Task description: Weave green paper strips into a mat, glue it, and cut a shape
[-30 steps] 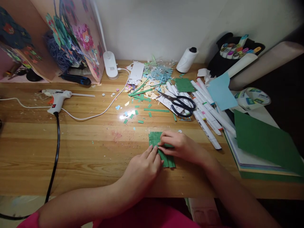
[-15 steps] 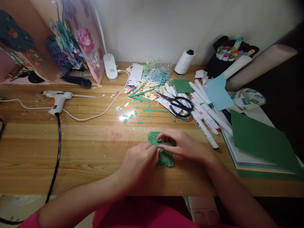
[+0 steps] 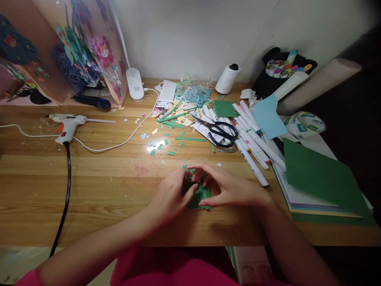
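Roll of tape (image 3: 304,126), right of frame: printed band, capitals turned sideways at its left side, seemingly beginning "UN"; small lettering at its right side, probably "deli". White device base (image 3: 135,84), upper left of centre: small grey printed label, too fine to read. White markers (image 3: 251,163), right of centre: tiny dark print on the barrels, illegible.

A green mat (image 3: 199,194) of narrow paper strips (image 3: 206,192) is lying on the desk (image 3: 89,202), near the edge closest to me. Along its right side, strips are running side by side toward me. I am covering much of its left and far parts; its middle is showing.
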